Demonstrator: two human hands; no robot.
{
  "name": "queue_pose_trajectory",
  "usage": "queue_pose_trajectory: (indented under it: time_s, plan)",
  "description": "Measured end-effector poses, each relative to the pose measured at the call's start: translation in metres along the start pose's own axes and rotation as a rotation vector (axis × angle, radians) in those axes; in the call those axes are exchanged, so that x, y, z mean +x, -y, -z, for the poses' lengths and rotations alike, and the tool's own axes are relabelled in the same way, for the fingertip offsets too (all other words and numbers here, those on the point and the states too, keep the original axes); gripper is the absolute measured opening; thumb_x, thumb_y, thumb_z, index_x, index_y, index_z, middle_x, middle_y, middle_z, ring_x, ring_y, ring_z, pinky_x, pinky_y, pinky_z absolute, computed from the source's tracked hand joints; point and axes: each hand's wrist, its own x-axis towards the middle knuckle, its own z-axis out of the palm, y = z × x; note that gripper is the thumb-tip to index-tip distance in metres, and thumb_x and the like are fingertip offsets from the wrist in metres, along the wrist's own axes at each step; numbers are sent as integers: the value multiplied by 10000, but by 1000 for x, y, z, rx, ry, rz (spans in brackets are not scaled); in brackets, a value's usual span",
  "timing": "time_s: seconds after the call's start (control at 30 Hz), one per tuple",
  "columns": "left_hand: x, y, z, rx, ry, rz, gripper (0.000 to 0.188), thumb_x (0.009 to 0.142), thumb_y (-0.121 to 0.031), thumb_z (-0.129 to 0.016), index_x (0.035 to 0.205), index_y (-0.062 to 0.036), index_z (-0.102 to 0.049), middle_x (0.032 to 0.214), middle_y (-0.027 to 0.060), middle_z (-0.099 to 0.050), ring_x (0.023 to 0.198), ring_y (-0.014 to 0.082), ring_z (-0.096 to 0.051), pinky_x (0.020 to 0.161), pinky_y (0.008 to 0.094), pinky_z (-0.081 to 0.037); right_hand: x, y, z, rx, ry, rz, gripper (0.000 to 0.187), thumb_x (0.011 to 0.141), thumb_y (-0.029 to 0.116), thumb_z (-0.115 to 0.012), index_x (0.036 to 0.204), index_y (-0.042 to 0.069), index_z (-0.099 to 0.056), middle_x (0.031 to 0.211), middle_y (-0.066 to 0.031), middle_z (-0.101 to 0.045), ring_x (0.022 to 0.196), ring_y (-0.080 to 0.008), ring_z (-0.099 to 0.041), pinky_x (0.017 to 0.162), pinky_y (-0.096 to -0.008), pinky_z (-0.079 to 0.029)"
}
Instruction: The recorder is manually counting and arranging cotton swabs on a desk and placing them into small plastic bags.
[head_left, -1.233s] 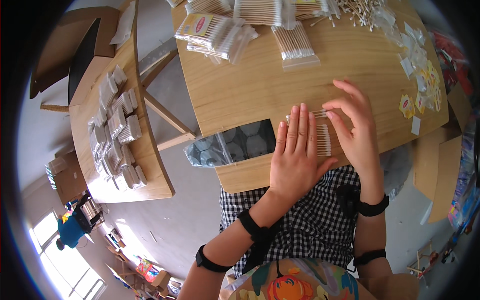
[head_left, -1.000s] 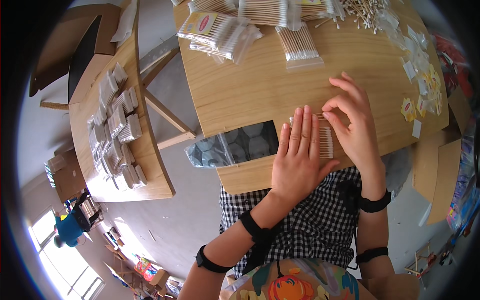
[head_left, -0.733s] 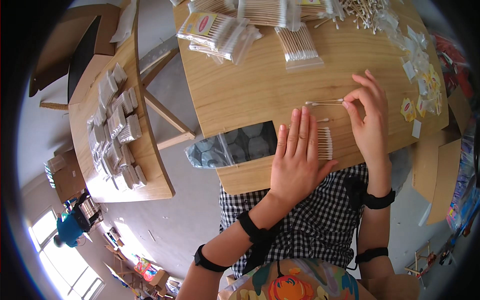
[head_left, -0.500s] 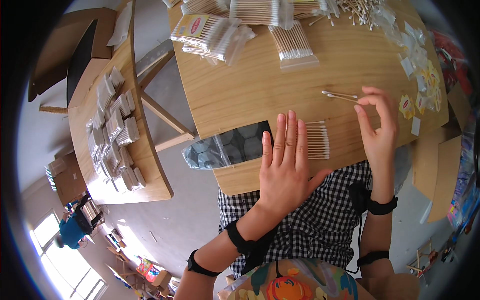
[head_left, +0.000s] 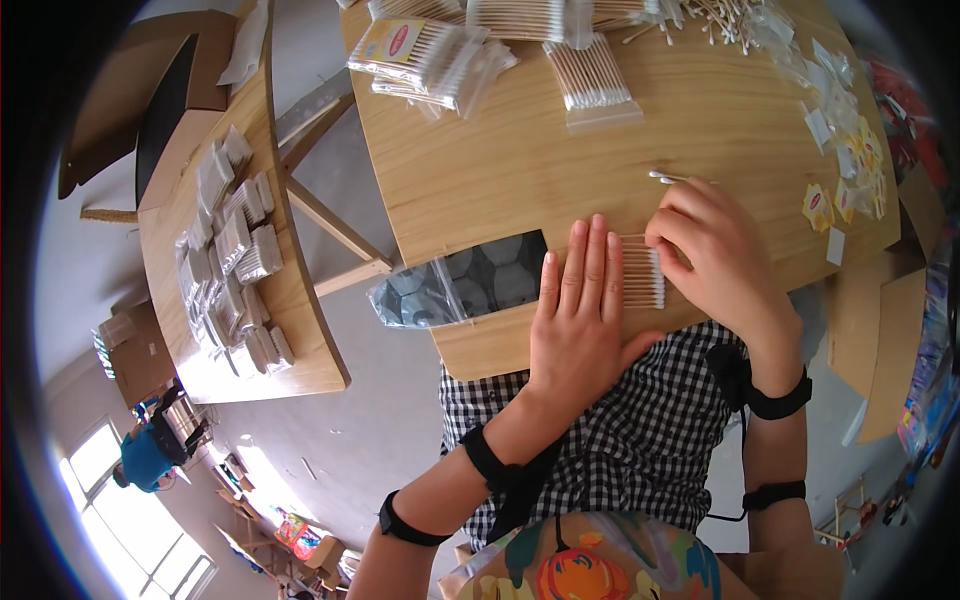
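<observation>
Partly covered, one row of cotton swabs [head_left: 642, 282] is seen between the left grip [head_left: 580, 325] and the right grip [head_left: 715, 250], its left ends hidden by the former. The left grip is laid flat, with fingers stretched out and thumb held away. The right grip is curled, its fingertips placed at the row's far right corner; whether anything is pinched there cannot be told. Two loose swabs [head_left: 668, 178] are seen just beyond the right grip, partly hidden by it. Left of the left grip, one dark patterned piece [head_left: 490, 275] is seen at the edge of the tabletop [head_left: 500, 180]. Well beyond both grips are placed one bag of swabs [head_left: 590, 78] and, near it, one stack of bagged swabs [head_left: 425, 58], whose bags cannot be counted.
</observation>
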Motion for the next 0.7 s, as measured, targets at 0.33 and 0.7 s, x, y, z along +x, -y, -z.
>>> queue_pose_trajectory:
  time_s: [0.33,0.7]
  plan:
    - [2,-1,-1,-22,10,-3,1108,832,-683,-619,1518,126,-299,1608,292,-285,1528,419,-228,1222,567,-190,3,2,4,-228,73,-16,156,707,57,-731,750,24,-585,854,-96,-601,900,-279,-620,808,-402,-528]
    - [-6,5,-1,-104,-58,-22,1193,779,-613,-760,1562,97,-206,1627,284,-245,1521,465,-209,1196,626,-190,-160,-30,89,-177,75,-790,161,762,-58,-637,851,9,-520,801,-121,-548,720,-261,-583,685,-359,-478]
